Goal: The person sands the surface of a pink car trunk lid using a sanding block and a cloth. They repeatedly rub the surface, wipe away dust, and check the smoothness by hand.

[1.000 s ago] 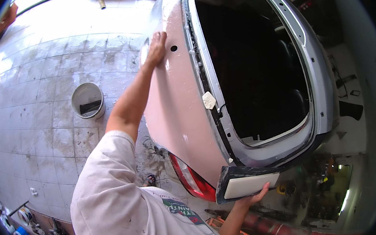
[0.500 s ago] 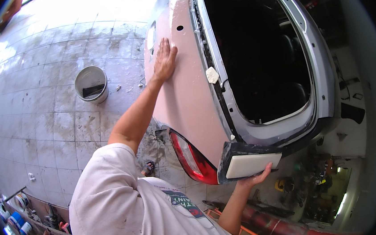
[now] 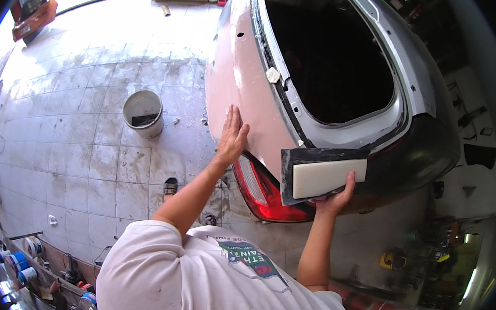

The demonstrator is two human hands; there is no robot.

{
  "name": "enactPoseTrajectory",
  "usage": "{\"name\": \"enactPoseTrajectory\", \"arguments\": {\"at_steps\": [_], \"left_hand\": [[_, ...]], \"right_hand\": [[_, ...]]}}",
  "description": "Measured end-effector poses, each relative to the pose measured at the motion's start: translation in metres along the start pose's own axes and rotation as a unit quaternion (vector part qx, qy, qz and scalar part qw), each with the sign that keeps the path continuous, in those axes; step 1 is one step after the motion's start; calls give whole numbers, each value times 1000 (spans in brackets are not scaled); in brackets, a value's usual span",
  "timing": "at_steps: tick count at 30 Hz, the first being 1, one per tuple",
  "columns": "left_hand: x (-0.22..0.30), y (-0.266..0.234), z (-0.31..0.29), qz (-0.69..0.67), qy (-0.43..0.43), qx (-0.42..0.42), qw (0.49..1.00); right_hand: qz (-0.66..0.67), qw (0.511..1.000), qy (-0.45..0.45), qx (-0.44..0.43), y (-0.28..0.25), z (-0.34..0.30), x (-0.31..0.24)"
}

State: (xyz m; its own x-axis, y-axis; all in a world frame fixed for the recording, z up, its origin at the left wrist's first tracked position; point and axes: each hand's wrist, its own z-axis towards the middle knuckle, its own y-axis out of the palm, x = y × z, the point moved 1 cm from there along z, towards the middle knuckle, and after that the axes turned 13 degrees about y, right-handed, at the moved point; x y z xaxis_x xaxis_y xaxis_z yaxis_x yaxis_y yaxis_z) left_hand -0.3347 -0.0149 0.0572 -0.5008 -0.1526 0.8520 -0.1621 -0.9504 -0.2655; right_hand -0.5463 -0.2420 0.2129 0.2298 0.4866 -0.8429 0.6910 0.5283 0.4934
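Note:
My left hand [image 3: 232, 137] lies flat on the pinkish, primer-coloured rear side panel [image 3: 254, 107] of a car, fingers outstretched, just above the red and clear tail light [image 3: 261, 195]. In my right hand [image 3: 335, 199] is a white, flat rectangular sanding block [image 3: 328, 177] with a dark sheet [image 3: 313, 154], which looks like sandpaper, sticking out beyond its edges. The thumb grips the block's near right edge; the other fingers are mostly hidden beneath. The block is over the rear corner of the car, and I cannot tell whether it touches the body.
A grey bucket [image 3: 158, 126] with a dark piece inside stands on the tiled floor [image 3: 90, 133] to the left. The car's rear window opening [image 3: 327, 53] is dark. A whitish lump [image 3: 273, 75] sits on its frame. Paint cans [image 3: 16, 262] stand at lower left.
My left hand has slid back along the panel, closer to the tail light. My right hand still holds the sanding block. The view has shifted, and a sandalled foot now shows near the bucket.

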Motion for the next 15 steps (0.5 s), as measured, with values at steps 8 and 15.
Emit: {"name": "enactPoseTrajectory", "arguments": {"at_steps": [8,15], "left_hand": [[138,-106,23,-177,89,-108,974],[129,-109,31,-25,179,-106,978]], "right_hand": [[-370,913,-79,-152,87,-23,10],[-478,844,-189,-155,196,20,61]]}}
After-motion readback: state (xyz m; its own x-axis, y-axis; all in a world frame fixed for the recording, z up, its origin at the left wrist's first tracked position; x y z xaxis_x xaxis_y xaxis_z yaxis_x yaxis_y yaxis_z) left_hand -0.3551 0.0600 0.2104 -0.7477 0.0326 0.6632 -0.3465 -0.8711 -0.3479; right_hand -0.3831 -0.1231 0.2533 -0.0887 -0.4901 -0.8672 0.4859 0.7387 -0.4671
